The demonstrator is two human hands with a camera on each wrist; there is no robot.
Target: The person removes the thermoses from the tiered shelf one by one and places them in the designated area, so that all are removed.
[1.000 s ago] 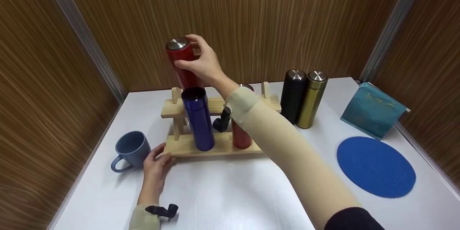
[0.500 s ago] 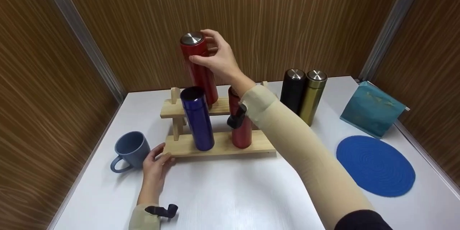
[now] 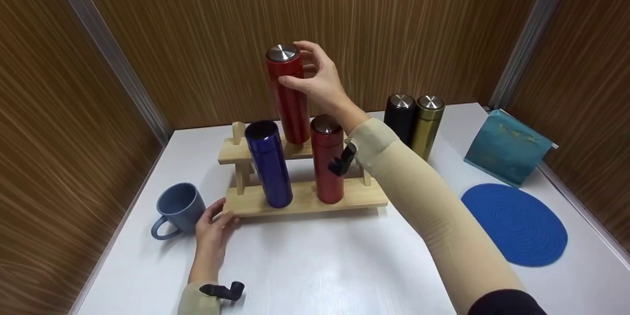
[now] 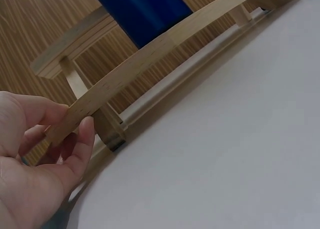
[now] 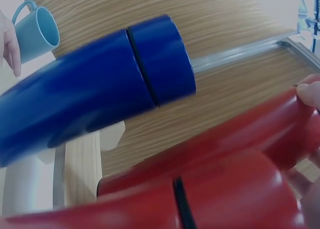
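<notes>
While the right hand (image 3: 320, 83) grips the tall red flask (image 3: 289, 93) just under its steel cap, the flask's base sits at the upper shelf of the wooden rack (image 3: 305, 197), behind the blue flask (image 3: 268, 162) and the shorter red flask (image 3: 327, 157). Left hand (image 3: 211, 229) pinches the rack's lower board at its corner, beside the blue mug (image 3: 179, 206). Best handling here, I'd judge: keep the flask upright, bracing the rack firmly.
</notes>
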